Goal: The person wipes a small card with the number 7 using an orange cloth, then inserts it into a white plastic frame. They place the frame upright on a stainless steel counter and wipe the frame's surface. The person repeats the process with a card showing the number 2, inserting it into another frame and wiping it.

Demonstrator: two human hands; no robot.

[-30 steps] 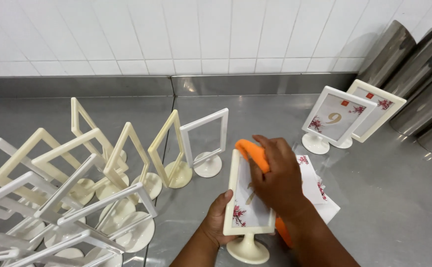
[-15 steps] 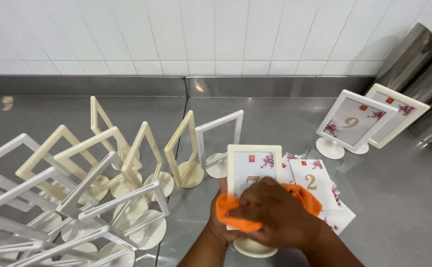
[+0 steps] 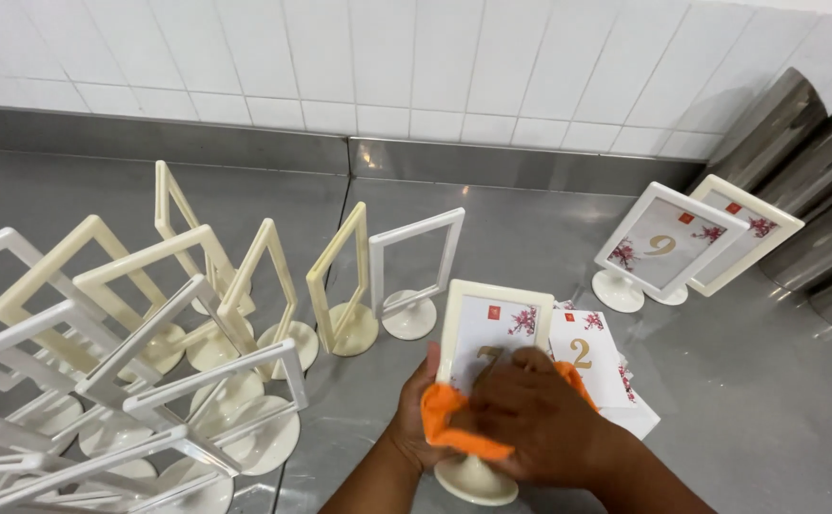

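So the main thing here is a cream-coloured table sign stand (image 3: 495,328), the kind with a round foot and an upright frame, standing on the steel counter (image 3: 740,400) right in front of the person. It has a card in it with a gold numeral and little red flowers in the corners. An orange cloth (image 3: 449,419) is pressed flat against the lower part of the frame's face.

The right hand (image 3: 540,419) lies over that cloth with fingers curled down onto it, covering most of the lower frame. The left hand (image 3: 416,414) comes in from the left edge of the frame and wraps around its side, thumb tucked under the cloth as far as I can make out, so it's closed on the stand.

Just to the right, touching or nearly touching the stand, a small pile of loose number cards (image 3: 597,366) lies flat on the counter. Further back right, two filled stands (image 3: 668,247) lean one behind the other, near some shiny metal containers (image 3: 816,181). Off to the left there's a whole crowd of empty frames (image 3: 159,324), some cream, some white, packed close together. White tiled wall (image 3: 416,57) behind it all.
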